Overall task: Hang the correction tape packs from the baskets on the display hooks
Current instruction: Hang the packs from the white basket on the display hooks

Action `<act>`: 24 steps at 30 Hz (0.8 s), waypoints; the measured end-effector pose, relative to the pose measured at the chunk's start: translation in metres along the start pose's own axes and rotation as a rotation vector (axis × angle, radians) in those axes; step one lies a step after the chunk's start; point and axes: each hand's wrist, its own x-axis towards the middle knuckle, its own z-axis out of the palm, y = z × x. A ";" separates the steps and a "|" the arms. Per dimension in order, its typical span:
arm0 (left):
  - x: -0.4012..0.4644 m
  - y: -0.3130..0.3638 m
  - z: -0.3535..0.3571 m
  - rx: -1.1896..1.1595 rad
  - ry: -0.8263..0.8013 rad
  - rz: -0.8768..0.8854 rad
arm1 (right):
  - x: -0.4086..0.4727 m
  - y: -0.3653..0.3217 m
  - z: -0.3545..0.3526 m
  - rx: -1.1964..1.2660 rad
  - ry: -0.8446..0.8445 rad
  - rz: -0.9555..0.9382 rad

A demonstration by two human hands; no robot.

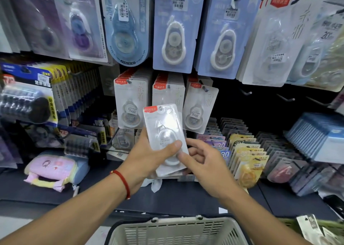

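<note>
My left hand [149, 155] grips a small stack of white correction tape packs [163, 131] with red top labels, thumb across the front pack. At the stack's lower right edge, the fingers of my right hand [202, 159] curl around and pinch the packs. The stack is held upright in front of three hooks carrying matching white packs [128, 105], [167, 90], [200, 107]. A pale plastic basket [176, 230] sits below my arms at the bottom edge.
Bare hooks [245, 92], [286, 98] stick out of the dark panel to the right. Larger blue tape packs [173, 29] hang above. Rows of carded goods [245, 151] stand on the lower right shelf; a pink pouch [52, 170] lies at the left.
</note>
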 end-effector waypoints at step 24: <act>0.008 -0.006 -0.022 -0.073 -0.051 0.000 | 0.007 -0.007 -0.029 0.140 0.409 -0.078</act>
